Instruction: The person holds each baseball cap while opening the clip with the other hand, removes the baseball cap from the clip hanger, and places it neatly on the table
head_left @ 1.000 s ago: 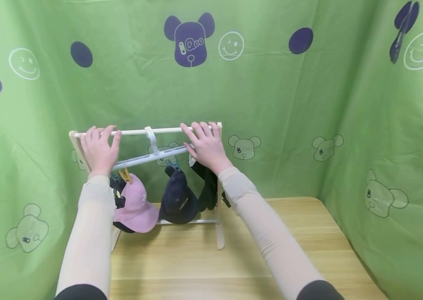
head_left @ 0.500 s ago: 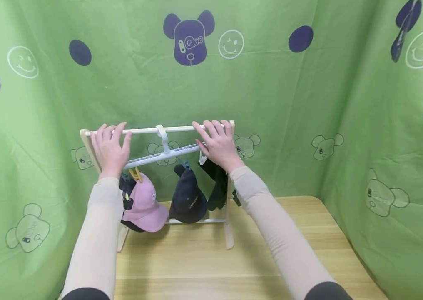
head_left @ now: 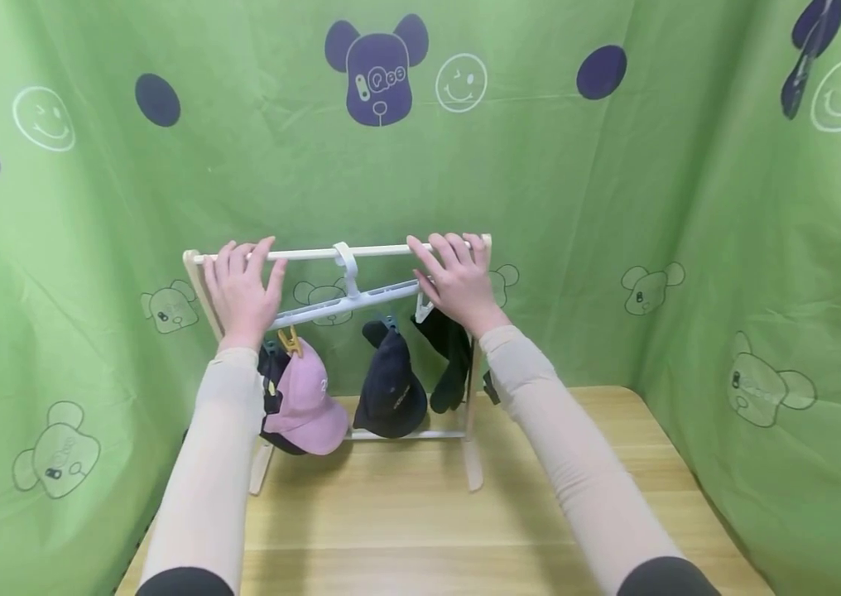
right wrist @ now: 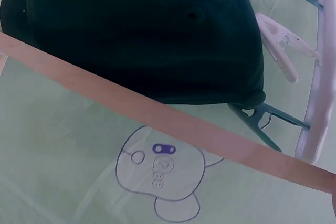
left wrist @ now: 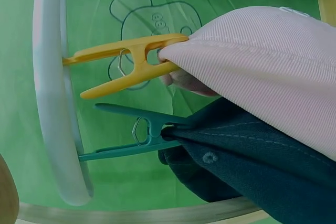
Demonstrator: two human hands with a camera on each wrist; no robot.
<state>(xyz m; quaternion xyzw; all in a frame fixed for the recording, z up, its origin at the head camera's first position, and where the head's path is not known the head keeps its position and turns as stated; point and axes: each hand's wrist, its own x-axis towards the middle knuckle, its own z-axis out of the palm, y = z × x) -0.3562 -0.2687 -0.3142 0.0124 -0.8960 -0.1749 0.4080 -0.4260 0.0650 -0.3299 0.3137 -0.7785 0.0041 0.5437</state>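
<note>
A small drying rack [head_left: 309, 255] with a white top bar stands on the table. Near the bar's left end my left hand [head_left: 244, 290] grips it, fingers over the top; my right hand [head_left: 463, 285] grips it likewise near the right end. From the bar hangs a pale hanger [head_left: 324, 311], tilted lower on the left. Clipped below it are a pink cap [head_left: 305, 406], a navy cap [head_left: 391, 393] and a dark cap [left wrist: 247, 156] behind the pink one. At the right, another dark cap [right wrist: 157, 35] is partly hidden by my hand in the head view.
In the left wrist view, a yellow clip [left wrist: 137, 64] and a teal clip [left wrist: 149, 129] hold caps. A pale pink clip [right wrist: 286, 45] hangs from the hanger on the right. Green curtains [head_left: 540, 182] enclose the wooden table [head_left: 391, 530] at the back and sides.
Both hands have moved the rack to the right across the table, with the hanger and caps moving along. Both holds on the bar look the same.
</note>
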